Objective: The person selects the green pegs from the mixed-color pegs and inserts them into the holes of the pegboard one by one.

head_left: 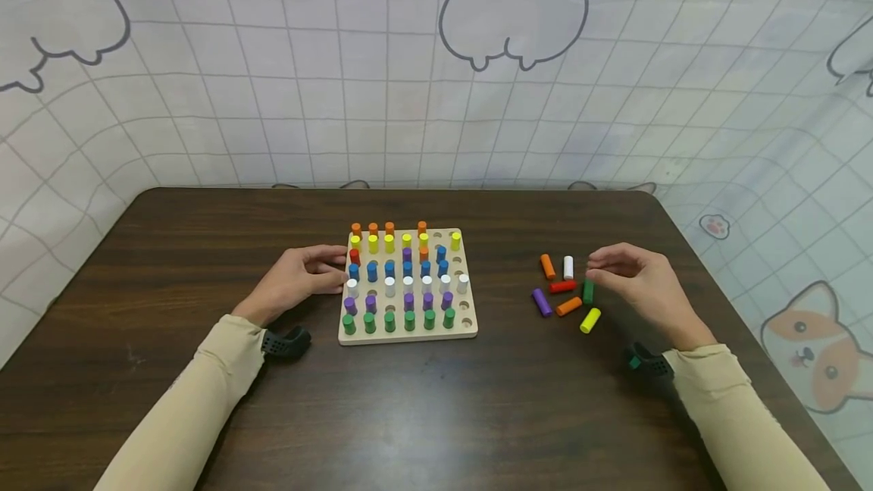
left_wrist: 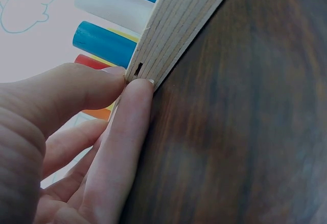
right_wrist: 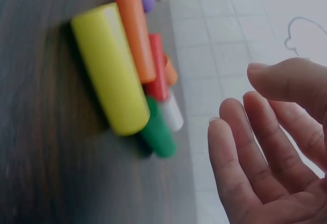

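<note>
A pale wooden pegboard [head_left: 409, 336] lies on the table, with rows of coloured pegs standing in it and some bare holes. Against its left edge rests my left hand [head_left: 300, 275]; the left wrist view shows the thumb [left_wrist: 97, 83] and a fairly straight finger [left_wrist: 130, 116] touching the board's side. Just right of a loose pile of pegs hovers my right hand [head_left: 641, 286], fingers loosely bent, nothing between them. Nearest to it are a green peg [head_left: 588, 292] and a white peg [head_left: 568, 267]. A yellow peg [head_left: 589, 320] lies closer to me.
Also loose on the dark table [head_left: 436, 415] are a red peg [head_left: 562, 286], a purple peg [head_left: 542, 302], a front orange peg [head_left: 569, 306] and a back orange peg [head_left: 548, 266]. A grid-patterned cloth [head_left: 382, 97] hangs behind the table and along its sides.
</note>
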The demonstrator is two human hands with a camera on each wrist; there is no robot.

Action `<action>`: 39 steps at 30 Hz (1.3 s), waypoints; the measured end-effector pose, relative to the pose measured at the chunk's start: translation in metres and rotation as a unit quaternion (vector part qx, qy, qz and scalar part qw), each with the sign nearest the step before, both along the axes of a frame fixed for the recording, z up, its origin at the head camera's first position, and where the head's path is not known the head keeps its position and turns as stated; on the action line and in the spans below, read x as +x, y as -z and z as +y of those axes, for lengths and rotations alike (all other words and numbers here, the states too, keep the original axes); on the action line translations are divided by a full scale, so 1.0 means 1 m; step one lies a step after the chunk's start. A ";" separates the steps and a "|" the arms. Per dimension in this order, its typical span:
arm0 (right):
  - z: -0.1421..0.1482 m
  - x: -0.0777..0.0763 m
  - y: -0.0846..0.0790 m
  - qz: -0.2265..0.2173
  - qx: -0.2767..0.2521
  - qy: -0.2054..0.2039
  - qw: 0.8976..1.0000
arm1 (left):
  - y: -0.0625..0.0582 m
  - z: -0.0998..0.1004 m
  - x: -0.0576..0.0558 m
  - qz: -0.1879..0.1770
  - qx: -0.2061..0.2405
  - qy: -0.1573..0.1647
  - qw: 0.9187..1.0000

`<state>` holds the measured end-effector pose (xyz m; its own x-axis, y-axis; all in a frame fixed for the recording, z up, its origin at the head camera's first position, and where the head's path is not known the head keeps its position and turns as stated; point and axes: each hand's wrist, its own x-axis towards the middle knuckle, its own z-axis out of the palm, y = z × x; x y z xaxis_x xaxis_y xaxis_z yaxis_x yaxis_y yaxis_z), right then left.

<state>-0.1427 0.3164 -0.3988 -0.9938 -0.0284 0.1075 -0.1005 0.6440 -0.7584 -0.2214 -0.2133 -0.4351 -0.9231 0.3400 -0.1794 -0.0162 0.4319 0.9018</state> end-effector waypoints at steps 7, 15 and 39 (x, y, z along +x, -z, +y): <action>0.012 -0.002 0.005 -0.018 0.026 0.021 0.999 | 0.000 0.000 -0.001 0.003 -0.004 -0.002 1.000; 0.018 -0.007 0.012 -0.050 0.039 0.009 0.998 | -0.001 -0.001 -0.002 0.001 -0.004 0.001 1.000; 0.014 -0.009 0.017 -0.073 0.088 0.021 0.993 | -0.001 0.000 -0.001 -0.002 -0.011 0.004 1.000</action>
<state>-0.1515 0.3302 -0.4161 -0.9991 0.0072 -0.0407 0.0315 0.7693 -0.6382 -0.2222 -0.2137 -0.4339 -0.9196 0.3438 -0.1898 -0.0151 0.4521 0.8919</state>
